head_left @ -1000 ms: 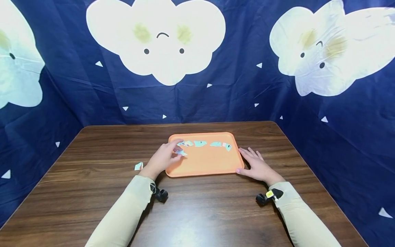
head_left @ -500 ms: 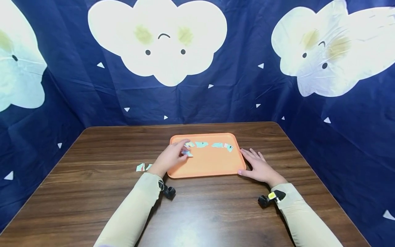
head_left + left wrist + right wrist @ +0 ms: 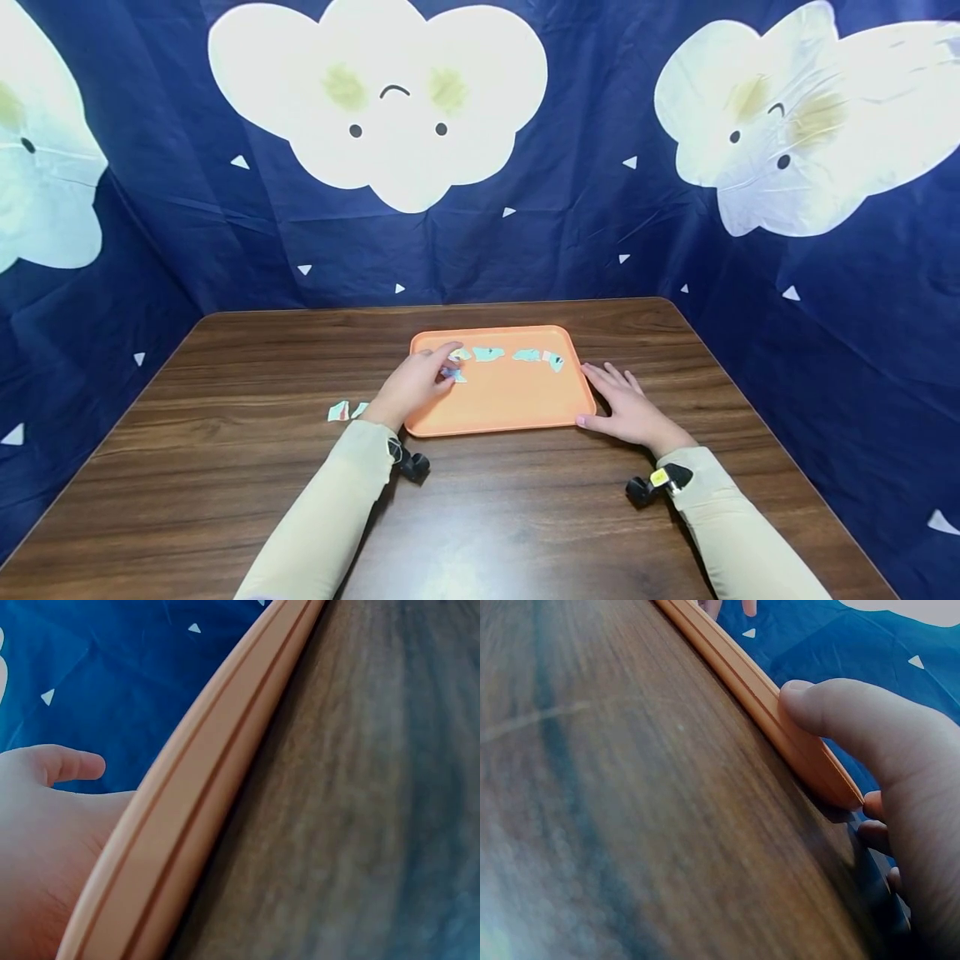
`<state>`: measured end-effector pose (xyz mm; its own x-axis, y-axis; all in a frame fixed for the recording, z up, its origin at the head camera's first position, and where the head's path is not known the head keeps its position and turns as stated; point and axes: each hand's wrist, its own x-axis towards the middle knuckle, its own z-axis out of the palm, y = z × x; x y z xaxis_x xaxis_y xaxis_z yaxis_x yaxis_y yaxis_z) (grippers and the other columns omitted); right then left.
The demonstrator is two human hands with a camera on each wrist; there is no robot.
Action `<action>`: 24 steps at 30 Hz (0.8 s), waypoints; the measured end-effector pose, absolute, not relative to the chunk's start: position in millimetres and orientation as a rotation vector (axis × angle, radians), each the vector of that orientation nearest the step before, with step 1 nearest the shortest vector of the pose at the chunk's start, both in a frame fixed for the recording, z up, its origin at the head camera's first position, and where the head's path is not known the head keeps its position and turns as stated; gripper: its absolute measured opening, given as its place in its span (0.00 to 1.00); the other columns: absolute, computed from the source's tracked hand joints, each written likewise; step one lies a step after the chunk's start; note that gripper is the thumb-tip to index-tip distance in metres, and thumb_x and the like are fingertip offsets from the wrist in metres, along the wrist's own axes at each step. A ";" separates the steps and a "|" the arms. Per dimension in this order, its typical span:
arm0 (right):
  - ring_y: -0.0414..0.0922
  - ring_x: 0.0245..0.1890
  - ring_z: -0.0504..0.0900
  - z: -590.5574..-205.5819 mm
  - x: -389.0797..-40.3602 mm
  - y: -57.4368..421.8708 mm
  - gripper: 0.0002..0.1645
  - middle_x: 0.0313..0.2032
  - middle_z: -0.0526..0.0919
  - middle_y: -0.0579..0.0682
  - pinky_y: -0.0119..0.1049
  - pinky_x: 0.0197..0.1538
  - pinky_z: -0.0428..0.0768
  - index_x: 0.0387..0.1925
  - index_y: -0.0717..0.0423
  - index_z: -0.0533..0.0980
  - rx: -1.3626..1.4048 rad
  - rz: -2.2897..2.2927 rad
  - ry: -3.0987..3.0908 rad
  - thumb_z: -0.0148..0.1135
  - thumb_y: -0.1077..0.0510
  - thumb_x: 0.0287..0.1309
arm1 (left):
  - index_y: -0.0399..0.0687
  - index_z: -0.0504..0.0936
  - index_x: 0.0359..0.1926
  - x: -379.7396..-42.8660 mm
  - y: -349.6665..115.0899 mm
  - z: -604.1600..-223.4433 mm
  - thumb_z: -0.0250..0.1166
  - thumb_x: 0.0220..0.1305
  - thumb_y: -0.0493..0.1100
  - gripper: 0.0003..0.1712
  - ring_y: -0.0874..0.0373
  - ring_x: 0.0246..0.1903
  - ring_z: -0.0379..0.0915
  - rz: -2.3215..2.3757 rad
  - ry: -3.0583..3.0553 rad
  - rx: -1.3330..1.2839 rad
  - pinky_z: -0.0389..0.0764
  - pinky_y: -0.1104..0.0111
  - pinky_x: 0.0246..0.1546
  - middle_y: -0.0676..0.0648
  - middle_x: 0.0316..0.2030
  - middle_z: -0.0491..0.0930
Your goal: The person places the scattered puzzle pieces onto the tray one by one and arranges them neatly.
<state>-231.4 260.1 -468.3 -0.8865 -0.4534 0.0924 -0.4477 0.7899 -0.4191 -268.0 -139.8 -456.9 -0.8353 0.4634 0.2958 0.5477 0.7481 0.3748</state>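
On the orange tray (image 3: 517,404), my left hand (image 3: 415,383) has its thumb and curled fingers about a torn light-blue paper piece (image 3: 458,377), which pokes out past the fingertips. Above it lies another torn piece (image 3: 460,355), partly covered by my index finger. Along the tray's far side are a pale-blue piece (image 3: 488,354), a similar piece (image 3: 527,356) and a piece with a dark mark (image 3: 556,362). My right hand (image 3: 633,408) rests against the tray's right edge with spread fingers; its thumb touches the rim in the right wrist view. The left wrist view hides the left fingertips' work.
Left of the tray, a paper scrap with a red mark (image 3: 339,411) and a second scrap (image 3: 360,409) lie on the brown wooden table (image 3: 225,450). A dark blue curtain (image 3: 465,258) with white clouds stands behind the table.
My left hand has moved slightly right over the tray, and the paper piece at its fingertips shifted right with it. A second scrap came out from behind the left wrist. My right hand stayed put.
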 end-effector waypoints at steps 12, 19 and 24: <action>0.64 0.77 0.47 -467.9 -231.5 258.8 0.60 0.76 0.59 0.59 0.66 0.73 0.39 0.79 0.55 0.54 -0.733 -0.684 2.959 0.65 0.30 0.56 | 0.49 0.68 0.72 -261.6 -143.7 -457.6 0.67 0.67 0.43 0.34 0.51 0.46 0.82 -0.624 -2.752 -0.759 0.76 0.52 0.55 0.56 0.48 0.87; 0.65 0.77 0.47 -465.5 -230.2 258.8 0.60 0.76 0.59 0.60 0.67 0.72 0.39 0.78 0.57 0.54 -0.738 -0.690 2.962 0.64 0.30 0.56 | 0.45 0.76 0.66 -253.1 -161.8 -456.8 0.67 0.66 0.43 0.28 0.49 0.45 0.82 -0.672 -2.590 -0.722 0.71 0.50 0.58 0.51 0.46 0.88; 0.64 0.77 0.47 -465.6 -229.3 258.9 0.60 0.76 0.59 0.59 0.67 0.73 0.39 0.79 0.56 0.53 -0.731 -0.676 2.959 0.64 0.30 0.57 | 0.42 0.78 0.62 -246.4 -183.3 -457.8 0.67 0.65 0.39 0.25 0.46 0.46 0.79 -0.744 -2.506 -0.660 0.71 0.49 0.55 0.48 0.45 0.87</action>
<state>-229.3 258.9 -465.6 -0.8903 -0.4476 0.0831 -0.4393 0.7968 -0.4149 -246.4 -183.3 -457.8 -0.7884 0.3137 0.5292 0.5517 0.7411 0.3826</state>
